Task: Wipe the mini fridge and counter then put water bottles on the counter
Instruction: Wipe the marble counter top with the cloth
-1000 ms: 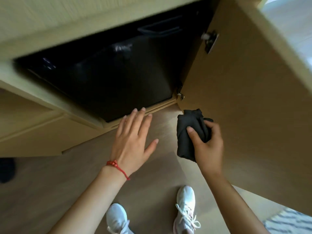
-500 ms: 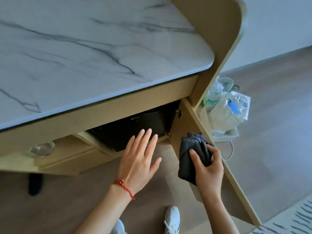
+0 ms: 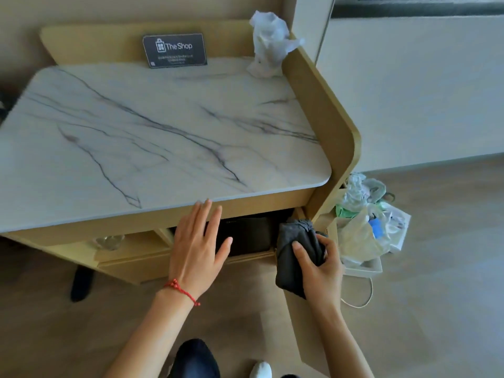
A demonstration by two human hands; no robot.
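Head | cabinet (image 3: 152,257) – black mini fridge (image 3: 245,236) inside | right hand (image 3: 319,271) fingers clutch dark cloth (image 3: 293,241) | left hand (image 3: 197,249) flat, empty

The counter (image 3: 163,203) and left hand (image 3: 197,251) hide most of the mini fridge (image 3: 246,236).

worktop (image 3: 152,137): smooth white marble look, grey veins, faint sheen
cabinet (image 3: 324,110): matt pale wood
cloth (image 3: 296,252): dark grey soft fabric
mini fridge (image 3: 246,236): black, smooth
floor (image 3: 436,309): wood-grain
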